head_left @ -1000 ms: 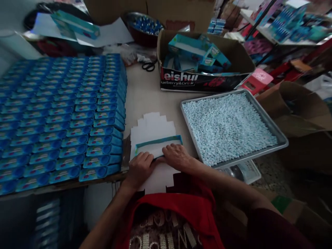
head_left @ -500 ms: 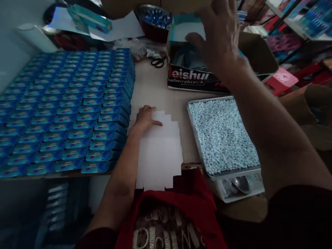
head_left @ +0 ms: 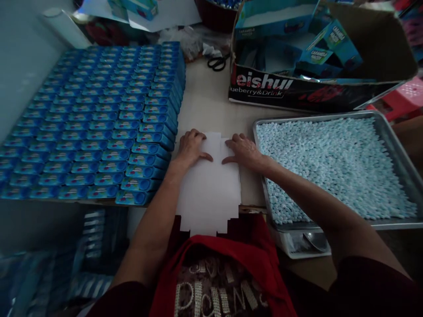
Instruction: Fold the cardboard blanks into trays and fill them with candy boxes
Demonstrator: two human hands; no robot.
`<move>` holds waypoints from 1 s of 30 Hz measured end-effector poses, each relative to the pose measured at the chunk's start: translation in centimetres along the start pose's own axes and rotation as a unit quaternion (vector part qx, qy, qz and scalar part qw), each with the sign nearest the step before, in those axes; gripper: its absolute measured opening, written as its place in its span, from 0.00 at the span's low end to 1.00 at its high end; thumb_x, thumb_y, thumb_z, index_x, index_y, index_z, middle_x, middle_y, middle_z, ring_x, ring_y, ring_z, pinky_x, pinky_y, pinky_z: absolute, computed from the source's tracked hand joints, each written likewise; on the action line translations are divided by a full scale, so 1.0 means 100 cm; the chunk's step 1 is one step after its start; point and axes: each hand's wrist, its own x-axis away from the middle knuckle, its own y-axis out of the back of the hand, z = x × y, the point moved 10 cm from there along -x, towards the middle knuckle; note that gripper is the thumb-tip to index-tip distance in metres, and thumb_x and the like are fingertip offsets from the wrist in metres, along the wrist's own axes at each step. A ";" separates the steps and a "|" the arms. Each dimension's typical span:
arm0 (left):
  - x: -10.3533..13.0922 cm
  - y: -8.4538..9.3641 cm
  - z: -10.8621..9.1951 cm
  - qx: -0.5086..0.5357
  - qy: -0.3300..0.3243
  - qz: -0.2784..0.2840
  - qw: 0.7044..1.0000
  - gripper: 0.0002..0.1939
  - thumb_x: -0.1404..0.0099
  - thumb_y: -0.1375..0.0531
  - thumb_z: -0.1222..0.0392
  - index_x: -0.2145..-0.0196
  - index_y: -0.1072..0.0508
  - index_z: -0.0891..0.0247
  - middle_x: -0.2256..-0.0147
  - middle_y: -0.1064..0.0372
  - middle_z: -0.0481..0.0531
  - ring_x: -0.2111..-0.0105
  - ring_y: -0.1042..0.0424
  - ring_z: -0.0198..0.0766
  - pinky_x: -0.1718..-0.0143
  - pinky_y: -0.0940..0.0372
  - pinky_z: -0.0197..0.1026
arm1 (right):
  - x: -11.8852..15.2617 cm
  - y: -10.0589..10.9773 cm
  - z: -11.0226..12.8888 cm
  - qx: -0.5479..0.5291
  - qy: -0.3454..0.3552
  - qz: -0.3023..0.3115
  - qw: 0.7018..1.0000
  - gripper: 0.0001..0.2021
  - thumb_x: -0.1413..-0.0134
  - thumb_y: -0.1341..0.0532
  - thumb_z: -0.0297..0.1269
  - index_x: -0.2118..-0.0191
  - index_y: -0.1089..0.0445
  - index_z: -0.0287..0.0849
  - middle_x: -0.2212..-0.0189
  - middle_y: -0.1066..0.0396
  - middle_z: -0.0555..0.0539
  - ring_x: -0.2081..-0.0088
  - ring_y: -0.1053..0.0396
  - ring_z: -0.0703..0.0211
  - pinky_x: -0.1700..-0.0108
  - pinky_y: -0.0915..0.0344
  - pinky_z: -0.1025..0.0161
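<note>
Flat white notched card (head_left: 209,193), lower centre; left hand (head_left: 191,149), right hand (head_left: 245,152) on its far edges, thumbs spread wide. Right: metal tray (head_left: 391,132), pebbly pale-blue candies (head_left: 330,167). Left: glossy blue packs (head_left: 99,127).

Rows of blue packs (head_left: 95,127) fill the left part of the counter (head_left: 205,94), packed close together. Near their far right corner lie black-handled scissors (head_left: 218,63), with crumpled clear plastic (head_left: 185,42) just beyond. Farther back, a dark red bowl (head_left: 216,15), cut off by the upper edge of the view, holds shiny blue pieces (head_left: 228,2). On the right, a metal tray (head_left: 291,228) carries a spread of small pale blue and white pellets (head_left: 330,163). A metal scoop (head_left: 315,241) shows below its near rim. A red stool (head_left: 401,99) stands beyond the tray.
</note>
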 end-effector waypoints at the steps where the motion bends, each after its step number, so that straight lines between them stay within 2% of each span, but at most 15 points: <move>1: 0.000 0.005 0.001 0.023 0.000 -0.021 1.000 0.35 0.55 0.17 0.48 0.52 0.20 0.62 0.48 0.27 0.60 0.46 0.29 0.57 0.42 0.33 0.53 | -0.001 0.002 -0.002 -0.009 -0.003 -0.009 1.000 0.35 0.40 0.30 0.60 0.38 0.28 0.37 0.42 0.30 0.31 0.40 0.34 0.32 0.44 0.35 0.48; 4: 0.007 0.028 0.005 0.143 0.020 -0.079 0.986 0.16 0.45 0.23 0.55 0.65 0.24 0.59 0.64 0.26 0.49 0.61 0.27 0.43 0.55 0.30 0.45 | 0.007 0.012 -0.013 -0.097 -0.037 -0.063 0.993 0.37 0.48 0.23 0.53 0.38 0.30 0.38 0.42 0.28 0.30 0.39 0.33 0.32 0.41 0.34 0.45; 6: 0.016 0.049 0.006 0.228 0.034 -0.120 0.966 0.13 0.42 0.25 0.56 0.68 0.26 0.59 0.70 0.29 0.45 0.68 0.30 0.38 0.62 0.32 0.41 | 0.021 0.010 -0.023 -0.270 -0.076 -0.079 0.957 0.37 0.54 0.21 0.48 0.41 0.29 0.40 0.48 0.24 0.35 0.45 0.27 0.38 0.44 0.31 0.47; 7: 0.020 0.062 0.006 0.258 0.038 -0.144 0.954 0.14 0.42 0.25 0.55 0.69 0.26 0.59 0.71 0.30 0.44 0.68 0.30 0.37 0.62 0.32 0.41 | 0.029 0.006 -0.025 -0.388 -0.091 -0.071 0.914 0.35 0.56 0.20 0.48 0.44 0.29 0.42 0.53 0.22 0.39 0.51 0.24 0.43 0.48 0.29 0.49; 9: 0.027 0.085 0.005 0.296 0.036 -0.183 0.937 0.17 0.46 0.22 0.53 0.67 0.25 0.59 0.68 0.28 0.46 0.64 0.28 0.40 0.59 0.30 0.42 | 0.047 -0.004 -0.020 -0.616 -0.112 -0.050 0.778 0.30 0.61 0.20 0.48 0.52 0.28 0.45 0.63 0.21 0.47 0.62 0.24 0.52 0.58 0.28 0.55; 12: 0.036 0.095 0.007 0.358 0.046 -0.170 0.917 0.29 0.54 0.19 0.52 0.57 0.23 0.58 0.58 0.24 0.52 0.54 0.25 0.45 0.51 0.27 0.46 | 0.078 -0.007 -0.019 -0.787 -0.169 -0.099 0.585 0.26 0.68 0.20 0.42 0.60 0.27 0.46 0.67 0.22 0.53 0.68 0.26 0.58 0.64 0.29 0.60; 14: 0.046 0.077 0.014 0.434 0.097 -0.119 0.888 0.39 0.58 0.18 0.51 0.50 0.25 0.58 0.54 0.23 0.54 0.53 0.23 0.47 0.51 0.26 0.47 | 0.098 -0.012 -0.022 -0.819 -0.213 -0.146 0.513 0.25 0.69 0.22 0.36 0.60 0.26 0.47 0.66 0.21 0.53 0.67 0.25 0.57 0.63 0.28 0.60; 16: 0.065 0.038 0.015 0.536 0.173 -0.028 0.826 0.42 0.59 0.20 0.48 0.47 0.26 0.59 0.55 0.22 0.55 0.57 0.22 0.47 0.56 0.25 0.48 | 0.111 -0.021 -0.020 -0.825 -0.229 -0.162 0.491 0.24 0.67 0.24 0.35 0.57 0.25 0.47 0.65 0.20 0.52 0.65 0.24 0.56 0.61 0.27 0.58; 18: 0.088 -0.001 0.003 0.625 0.218 0.060 0.747 0.41 0.57 0.21 0.46 0.47 0.25 0.60 0.57 0.20 0.55 0.62 0.20 0.47 0.60 0.24 0.48 | 0.121 -0.029 -0.020 -0.798 -0.230 -0.187 0.525 0.24 0.63 0.26 0.38 0.55 0.24 0.47 0.62 0.20 0.51 0.66 0.25 0.56 0.61 0.27 0.58; 20: 0.105 -0.027 -0.010 0.671 0.235 0.100 0.696 0.41 0.57 0.22 0.48 0.46 0.24 0.61 0.60 0.19 0.54 0.65 0.21 0.46 0.62 0.25 0.47 | 0.132 -0.031 -0.023 -0.719 -0.230 -0.240 0.610 0.21 0.57 0.29 0.42 0.53 0.23 0.47 0.60 0.21 0.49 0.66 0.25 0.55 0.61 0.28 0.57; 21: 0.111 -0.034 -0.011 0.673 0.245 0.095 0.691 0.40 0.58 0.23 0.50 0.46 0.24 0.61 0.62 0.19 0.53 0.67 0.21 0.46 0.63 0.25 0.46 | 0.137 -0.027 -0.023 -0.655 -0.225 -0.269 0.670 0.19 0.52 0.31 0.44 0.53 0.23 0.46 0.59 0.21 0.48 0.64 0.25 0.54 0.60 0.28 0.56; 23: 0.116 -0.040 -0.008 0.634 0.262 0.062 0.725 0.35 0.57 0.26 0.55 0.49 0.21 0.62 0.64 0.19 0.52 0.67 0.21 0.46 0.62 0.26 0.46 | 0.137 -0.013 -0.012 -0.488 -0.188 -0.289 0.802 0.14 0.42 0.37 0.41 0.53 0.21 0.45 0.58 0.21 0.44 0.59 0.24 0.51 0.54 0.29 0.54; 25: 0.115 -0.031 -0.001 0.540 0.254 0.007 0.803 0.26 0.53 0.30 0.57 0.53 0.19 0.61 0.63 0.18 0.52 0.63 0.20 0.49 0.57 0.26 0.49 | 0.124 -0.004 0.007 -0.329 -0.138 -0.250 0.900 0.15 0.34 0.44 0.36 0.52 0.20 0.43 0.56 0.20 0.41 0.55 0.23 0.49 0.49 0.30 0.54; 28: 0.108 -0.008 0.001 0.377 0.204 -0.061 0.901 0.17 0.48 0.35 0.60 0.59 0.16 0.57 0.57 0.17 0.52 0.53 0.20 0.53 0.46 0.28 0.52 | 0.094 -0.006 0.022 -0.200 -0.098 -0.142 0.965 0.18 0.29 0.48 0.32 0.48 0.20 0.40 0.52 0.19 0.39 0.51 0.23 0.49 0.48 0.32 0.57; 30: 0.104 -0.006 0.007 0.368 0.199 -0.068 0.906 0.17 0.48 0.34 0.60 0.58 0.16 0.58 0.56 0.17 0.53 0.52 0.20 0.54 0.44 0.29 0.53 | 0.077 -0.009 0.026 -0.140 -0.084 -0.074 0.984 0.19 0.29 0.49 0.29 0.48 0.21 0.39 0.51 0.19 0.38 0.51 0.23 0.49 0.51 0.34 0.57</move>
